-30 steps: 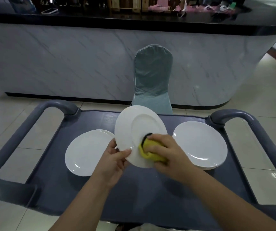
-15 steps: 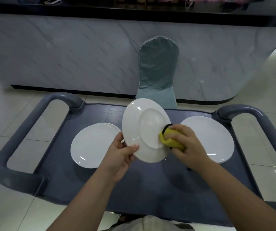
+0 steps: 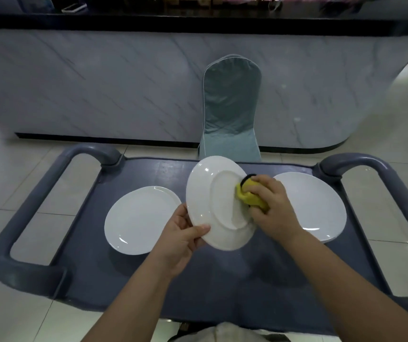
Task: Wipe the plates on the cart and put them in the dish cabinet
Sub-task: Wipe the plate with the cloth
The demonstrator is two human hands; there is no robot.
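Three white plates in all: one tilted plate point(image 3: 212, 206) held up above the cart, one left plate point(image 3: 141, 219) lying flat on the cart top, and one right plate point(image 3: 316, 206) lying flat on the far side of the hands. One yellow cloth point(image 3: 251, 197). Two bare hands: a left hand point(image 3: 180, 240) and a right hand point(image 3: 275, 206). One grey cart point(image 3: 124, 280) with two looped handles, a left handle point(image 3: 37, 198) and a right handle point(image 3: 383, 178). One covered chair point(image 3: 231, 107). One marble-fronted counter point(image 3: 99, 82)
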